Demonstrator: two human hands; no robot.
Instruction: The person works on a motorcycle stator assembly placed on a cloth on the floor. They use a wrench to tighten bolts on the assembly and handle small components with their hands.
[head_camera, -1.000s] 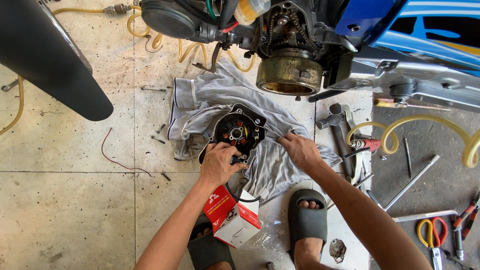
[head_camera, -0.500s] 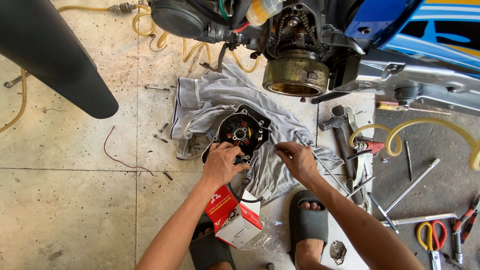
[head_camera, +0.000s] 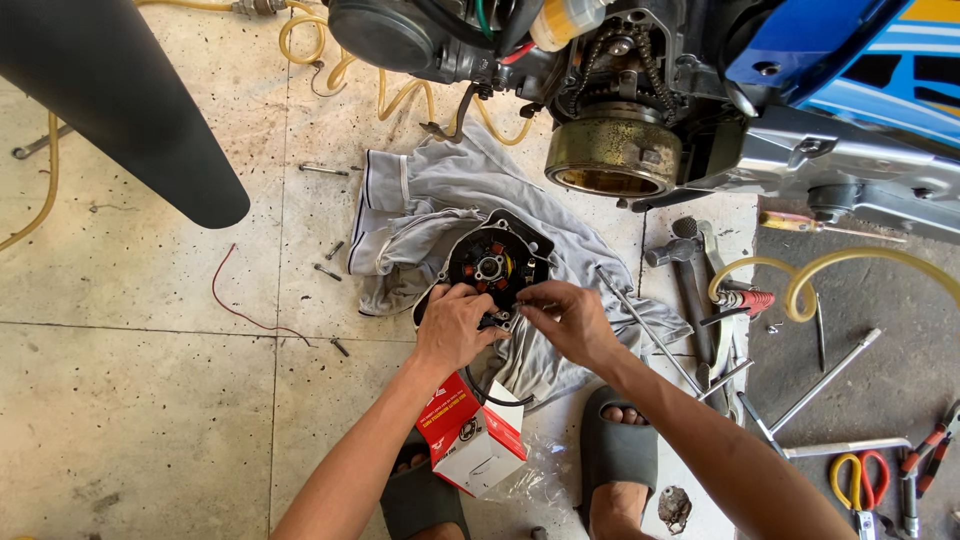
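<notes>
A black engine side cover with a round coil assembly (head_camera: 497, 262) lies on a grey cloth (head_camera: 440, 200) on the concrete floor. My left hand (head_camera: 455, 325) grips the cover's lower edge. My right hand (head_camera: 565, 318) meets it from the right, fingertips pinching something small at that same edge; what it pinches is too small to tell. A black cable runs from the cover down under my hands.
A motorcycle engine with a brass-coloured flywheel (head_camera: 612, 157) and chain stands just beyond. A red and white box (head_camera: 470, 435) lies by my sandalled feet. A hammer (head_camera: 685, 270), long wrenches (head_camera: 820, 385), pliers, yellow hose (head_camera: 830, 265) and loose bolts (head_camera: 325, 170) litter the floor.
My right hand has moved left from the cloth to the cover's lower edge, joining my left hand. The camera has come closer.
</notes>
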